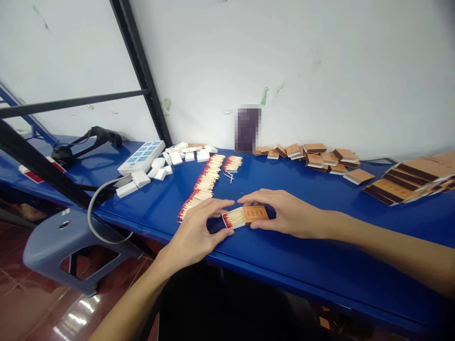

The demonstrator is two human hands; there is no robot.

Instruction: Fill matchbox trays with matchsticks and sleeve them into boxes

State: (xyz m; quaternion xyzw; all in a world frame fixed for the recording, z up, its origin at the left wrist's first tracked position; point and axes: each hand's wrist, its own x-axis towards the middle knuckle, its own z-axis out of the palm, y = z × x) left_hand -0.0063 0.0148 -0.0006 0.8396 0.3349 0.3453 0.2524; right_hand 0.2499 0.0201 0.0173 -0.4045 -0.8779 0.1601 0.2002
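A matchbox [256,213] is half slid open just above the front part of the blue table. From its orange sleeve the white inner tray [234,218] sticks out to the left, filled with red-tipped matches. My right hand [284,213] grips the sleeve, thumb at the near side and fingers at the far side. Around the tray's outer end curve the thumb and fingers of my left hand [202,225], pinching its long sides. Beyond my left hand runs a long row of loose matches [204,182], with a smaller pile of matches [232,164] to its right.
White empty-looking trays [175,157] lie by a power strip [142,157] at back left. Orange matchboxes [314,160] line the wall, with a larger stack [408,177] at right. A black rack post [142,61] rises at left; a grey stool [53,241] stands below.
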